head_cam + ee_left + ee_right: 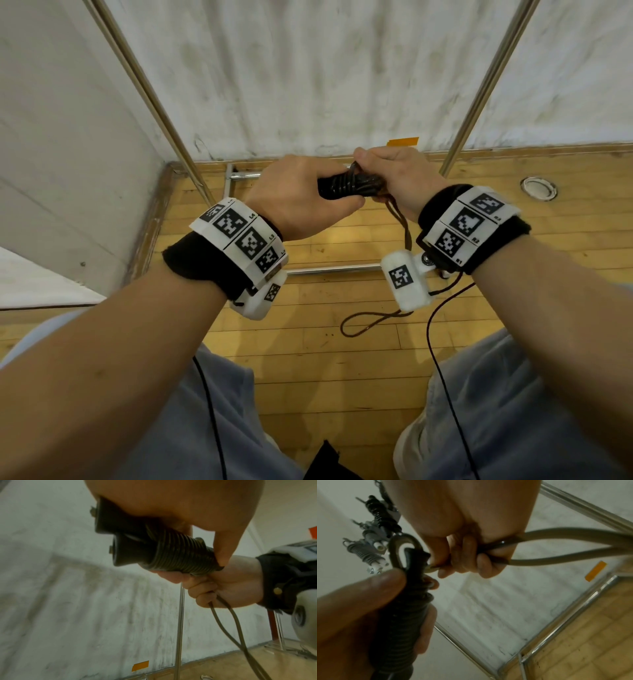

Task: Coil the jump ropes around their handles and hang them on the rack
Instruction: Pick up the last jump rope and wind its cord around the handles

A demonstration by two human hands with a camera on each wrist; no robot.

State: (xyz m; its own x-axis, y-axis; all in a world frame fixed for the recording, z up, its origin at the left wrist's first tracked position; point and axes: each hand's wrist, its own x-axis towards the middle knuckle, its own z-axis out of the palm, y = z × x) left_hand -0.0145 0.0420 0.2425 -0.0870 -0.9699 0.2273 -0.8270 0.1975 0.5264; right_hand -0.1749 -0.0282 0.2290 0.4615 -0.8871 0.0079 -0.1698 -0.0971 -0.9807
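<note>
Midair, coiled jump rope gripped between both hands, loose strands below.

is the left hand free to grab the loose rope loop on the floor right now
Probably not: the left hand grips the coiled handles, and the rope loop lies well below on the floor.

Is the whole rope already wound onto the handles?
No, a loose loop of rope hangs from the right hand down to the wooden floor.
</note>
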